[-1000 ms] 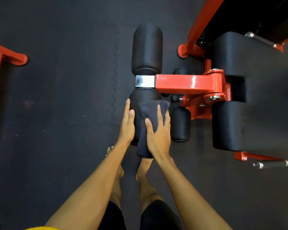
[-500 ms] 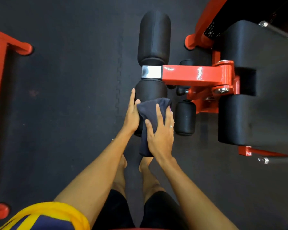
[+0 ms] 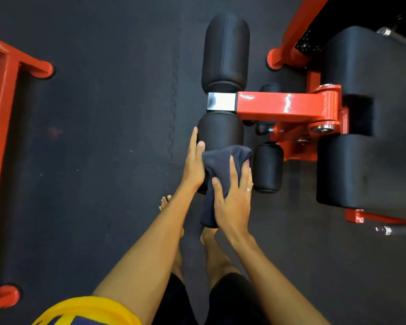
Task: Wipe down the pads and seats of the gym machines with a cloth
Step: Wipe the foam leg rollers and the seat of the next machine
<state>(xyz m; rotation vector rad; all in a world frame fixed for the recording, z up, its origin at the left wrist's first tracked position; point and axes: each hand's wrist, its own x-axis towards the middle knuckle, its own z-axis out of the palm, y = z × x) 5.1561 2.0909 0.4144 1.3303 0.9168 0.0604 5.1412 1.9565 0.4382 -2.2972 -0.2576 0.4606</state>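
Observation:
A dark navy cloth [image 3: 223, 170] lies draped over the near black roller pad [image 3: 219, 130] of a red gym machine. My right hand [image 3: 232, 198] presses flat on the cloth, its fingers spread over the roller's top. My left hand [image 3: 193, 165] rests with straight fingers against the roller's left side, touching the cloth's edge. A second black roller pad [image 3: 225, 50] sits farther away on the same bar, bare. A smaller black roller [image 3: 267, 167] lies just right of my right hand.
The red arm [image 3: 284, 105] joins the rollers to a large black seat pad [image 3: 370, 127] at the right. Another red frame [image 3: 0, 127] runs along the left edge. Dark rubber floor mats [image 3: 103, 137] lie between them. My bare feet stand below the roller.
The cloth and my right hand have slid toward me along the near roller, uncovering more of its far end. My left hand stays on the roller's side.

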